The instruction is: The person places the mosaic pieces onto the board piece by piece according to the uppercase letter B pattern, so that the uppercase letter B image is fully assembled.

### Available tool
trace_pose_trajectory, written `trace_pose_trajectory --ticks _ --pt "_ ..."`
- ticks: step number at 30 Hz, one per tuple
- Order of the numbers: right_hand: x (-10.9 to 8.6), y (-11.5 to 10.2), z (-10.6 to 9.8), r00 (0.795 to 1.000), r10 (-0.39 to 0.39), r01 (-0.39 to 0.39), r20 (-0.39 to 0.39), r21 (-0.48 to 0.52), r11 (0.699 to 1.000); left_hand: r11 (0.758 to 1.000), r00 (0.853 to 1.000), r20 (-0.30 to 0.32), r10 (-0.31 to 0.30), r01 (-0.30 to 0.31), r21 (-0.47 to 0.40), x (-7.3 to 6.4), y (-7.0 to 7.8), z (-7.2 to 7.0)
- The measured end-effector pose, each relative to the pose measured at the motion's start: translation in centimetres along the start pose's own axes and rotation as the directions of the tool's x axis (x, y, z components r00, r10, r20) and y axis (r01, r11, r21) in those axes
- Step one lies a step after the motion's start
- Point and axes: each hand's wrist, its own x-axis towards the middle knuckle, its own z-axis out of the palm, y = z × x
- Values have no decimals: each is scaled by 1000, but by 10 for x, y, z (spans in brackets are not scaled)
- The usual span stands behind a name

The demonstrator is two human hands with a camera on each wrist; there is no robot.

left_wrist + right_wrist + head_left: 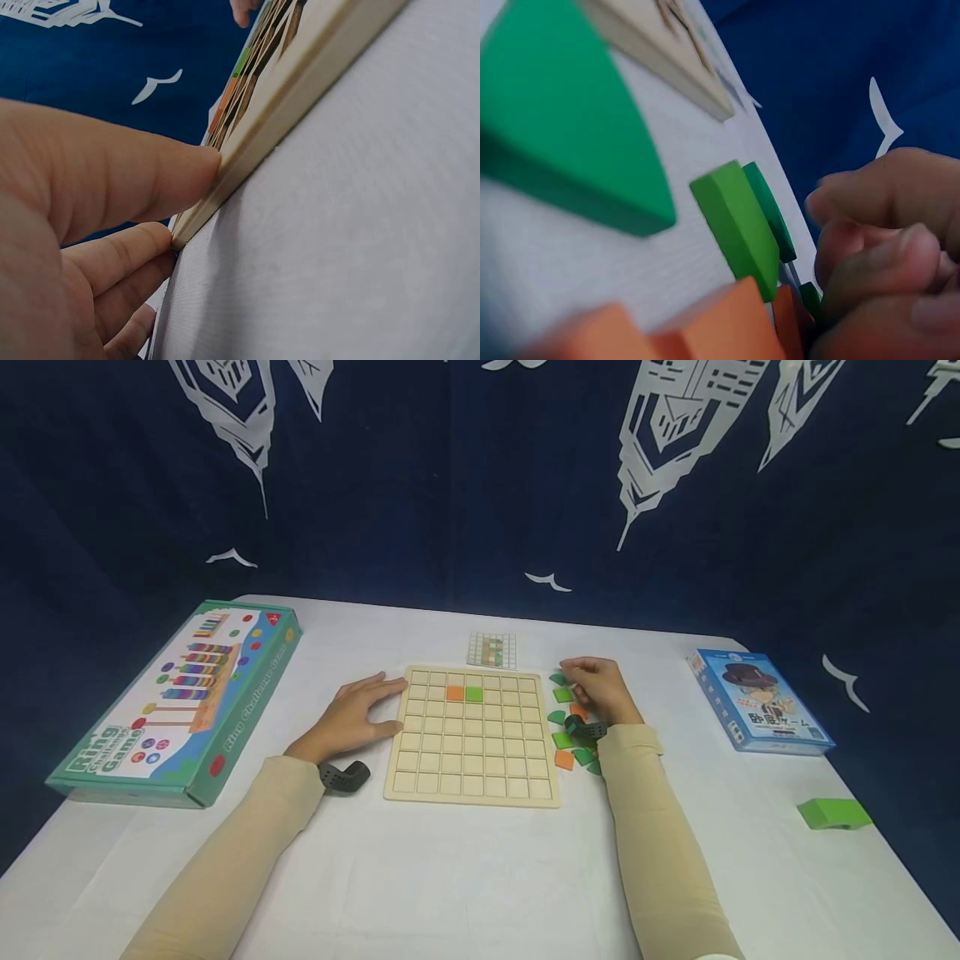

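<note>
- Tan sleeves (247, 852) reach in over the white table (420, 877), nearest of all.
- Green block (834, 815) at the right edge, well apart from the board.
- Ring box (187, 693) lies flat, well left of the board.
- Board (472, 787) sits mid-table, gridded; an orange tile (455, 693) and a green tile (474, 694) lie side by side toward its far edge.
- Loose pieces (564, 760), green and orange, lie along its right side (the right wrist camera (587, 729) hides some).
- Left hand (351, 717): thumb and fingers spread wide, tips touching the board's left edge.
- Blue box (772, 706) lies to the right.
- Right hand (602, 687): narrow, fingers curled in beside the farther pieces (whether they hold one, I cannot tell).
- Card (492, 651), patterned, just beyond the board.
- Navy curtain (450, 510) behind everything.
</note>
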Motion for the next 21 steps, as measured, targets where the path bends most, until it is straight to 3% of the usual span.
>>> trace_pose_trajectory --ticks 11,21 --pt "-1 0 2 1000 19 -19 -2 -128 992 1000 1000 2 -6 6 -2 0 2 -1" --pt "-1 -1 0 999 -33 28 -30 -169 985 1000 1000 1 0 0 1 0 0 0"
